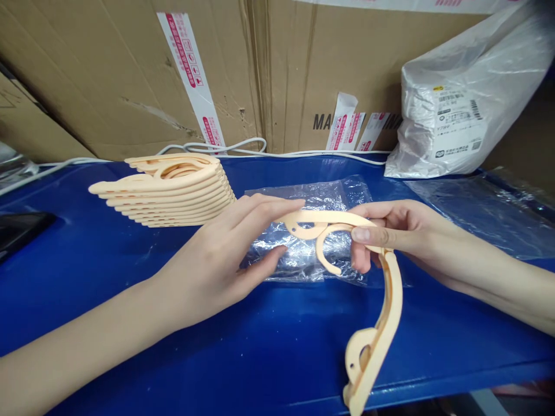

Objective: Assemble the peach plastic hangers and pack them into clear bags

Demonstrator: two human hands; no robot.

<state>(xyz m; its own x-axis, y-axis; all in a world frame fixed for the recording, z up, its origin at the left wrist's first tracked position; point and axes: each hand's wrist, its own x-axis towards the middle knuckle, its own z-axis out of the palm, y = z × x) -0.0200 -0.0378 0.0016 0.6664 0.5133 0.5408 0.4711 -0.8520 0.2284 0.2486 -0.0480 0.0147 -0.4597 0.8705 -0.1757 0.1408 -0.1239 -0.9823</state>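
A cream plastic folding clothes hanger [393,289] is pinched between thumb and fingers of my right hand [390,234], near its middle joint. One arm of the hanger points left and the other hangs down toward the table's front edge. Its curved hook [321,251] sticks out below the left-pointing arm. My left hand [234,248] is at the tip of that arm, fingers stretched out and thumb apart; whether it touches the tip is hard to tell. Beyond my left hand lies a neat stack of folded hangers [169,190] of the same colour.
Clear plastic bags [299,271] lie on the blue table [243,358] beneath my hands, with more clear film [485,214] to the right. A white labelled parcel bag [459,115] leans at the back right. A white cable [295,153] runs before large cardboard boxes [130,75]. A dark object [21,231] sits at left.
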